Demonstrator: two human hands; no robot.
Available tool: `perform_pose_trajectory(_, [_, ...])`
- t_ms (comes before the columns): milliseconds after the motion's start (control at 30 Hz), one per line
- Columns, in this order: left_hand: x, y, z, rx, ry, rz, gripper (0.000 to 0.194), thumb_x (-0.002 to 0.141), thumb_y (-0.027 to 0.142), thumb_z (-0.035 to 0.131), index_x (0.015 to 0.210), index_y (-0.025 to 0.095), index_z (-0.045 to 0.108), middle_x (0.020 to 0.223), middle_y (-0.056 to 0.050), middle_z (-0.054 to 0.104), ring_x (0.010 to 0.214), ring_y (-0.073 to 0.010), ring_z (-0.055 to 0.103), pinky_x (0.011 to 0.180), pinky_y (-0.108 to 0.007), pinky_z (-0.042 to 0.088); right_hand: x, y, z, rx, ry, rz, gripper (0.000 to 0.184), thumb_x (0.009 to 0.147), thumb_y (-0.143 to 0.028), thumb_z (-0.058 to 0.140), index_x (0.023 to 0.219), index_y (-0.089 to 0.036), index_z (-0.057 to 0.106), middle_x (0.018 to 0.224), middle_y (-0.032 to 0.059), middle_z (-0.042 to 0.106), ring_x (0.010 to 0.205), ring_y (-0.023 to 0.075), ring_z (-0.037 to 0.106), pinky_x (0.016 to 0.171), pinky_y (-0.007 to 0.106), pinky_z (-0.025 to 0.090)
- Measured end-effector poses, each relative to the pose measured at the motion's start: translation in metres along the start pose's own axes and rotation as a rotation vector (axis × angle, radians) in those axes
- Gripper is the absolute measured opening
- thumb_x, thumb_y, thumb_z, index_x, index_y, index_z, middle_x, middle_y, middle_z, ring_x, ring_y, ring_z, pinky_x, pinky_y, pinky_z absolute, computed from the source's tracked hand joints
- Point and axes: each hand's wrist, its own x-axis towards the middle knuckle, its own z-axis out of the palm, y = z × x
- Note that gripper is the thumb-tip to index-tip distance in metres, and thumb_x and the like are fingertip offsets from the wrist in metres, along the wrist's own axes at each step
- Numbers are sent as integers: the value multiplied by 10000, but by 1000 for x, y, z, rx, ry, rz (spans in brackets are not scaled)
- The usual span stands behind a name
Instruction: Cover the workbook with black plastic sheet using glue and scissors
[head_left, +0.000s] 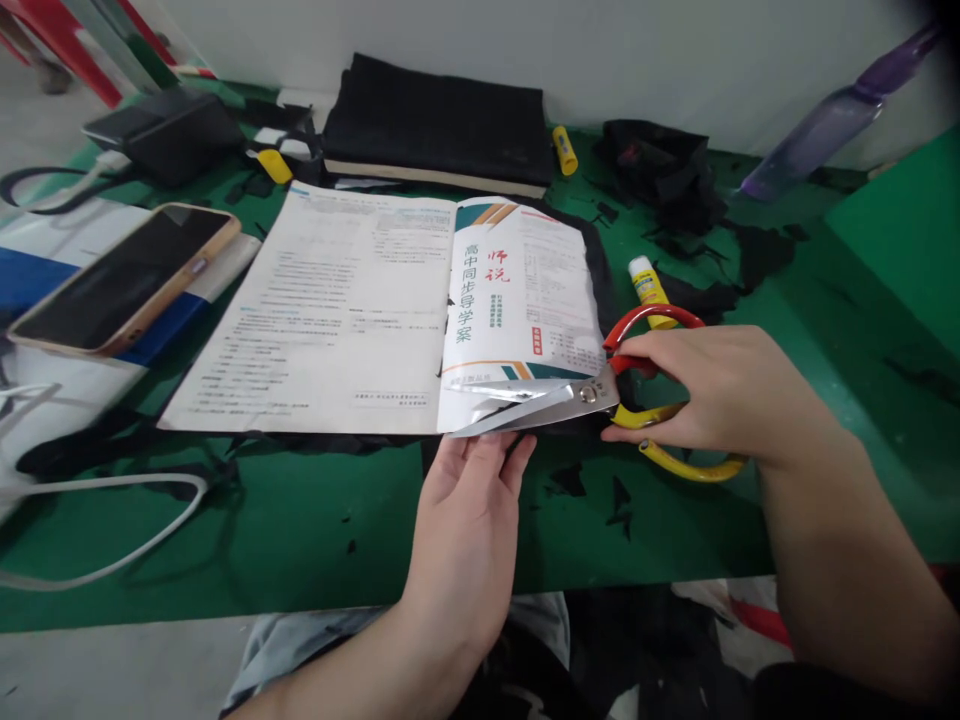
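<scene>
An open book lies on the green table, its left page printed and a white printed flap with Chinese lettering on its right side. Black covering material sticks out around its edges. My right hand grips scissors with red and yellow handles. The blades are parted and lie across the lower right corner of the book, tips near the spine. My left hand pinches the lower edge by the spine, where the black covering shows; the fingertips are partly hidden under it.
Behind the book lie a black-covered book, yellow caps, crumpled black material and a purple bottle. A glue stick stands close to the scissors. At left are a phone, a black box and a white cable.
</scene>
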Motion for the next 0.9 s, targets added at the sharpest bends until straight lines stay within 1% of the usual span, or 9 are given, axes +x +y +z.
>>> perform_pose_trajectory(100, [-1,-1,-2,-10,2,2,299,882,152,566,1139,296,618,1194,8,625,1202,-156,531,1003,-317,482,0,1,-2,-14,-7,24,582,724,-714,593,966,-185,587,806,27,690,710,198,654,588,298,414])
perform_pose_trajectory(200, [0,0,-2,-23,-10,-18,335,859,89,568,1113,298,629,1160,21,633,1109,-122,568,970,-289,493,-1,1,-3,-26,-10,30,567,729,-713,588,949,-191,582,789,14,681,695,189,648,578,292,403])
perform_pose_trajectory(333, [0,3,0,-29,9,-33,307,846,85,584,1070,286,646,1120,18,641,1015,-106,589,906,-258,508,-2,0,-3,-40,13,16,560,743,-723,558,924,-194,570,757,3,667,679,187,644,569,289,395])
perform_pose_trajectory(467, [0,4,2,-32,37,-41,278,840,100,604,1036,291,656,1123,16,632,1019,-111,580,898,-262,505,-2,0,-2,-47,11,14,547,749,-724,551,902,-199,563,721,-12,655,644,177,634,550,283,381])
perform_pose_trajectory(667, [1,3,3,-26,63,-35,268,841,120,616,1034,303,650,1151,20,614,1070,-126,560,876,-259,505,-3,1,-4,-41,2,29,509,760,-708,552,891,-216,578,756,-36,673,675,164,650,549,276,382])
perform_pose_trajectory(800, [0,3,2,-13,61,-27,254,850,139,616,1043,302,644,1179,22,601,1042,-117,559,859,-255,509,-3,1,-6,-33,4,32,466,770,-674,571,869,-219,587,782,-51,685,676,142,646,545,267,380])
perform_pose_trajectory(900, [0,3,1,-11,72,-34,251,849,144,618,1045,299,643,1179,21,600,1023,-114,560,857,-261,513,-3,1,-7,-31,11,27,423,767,-637,604,838,-220,587,746,-63,676,647,126,634,525,262,362])
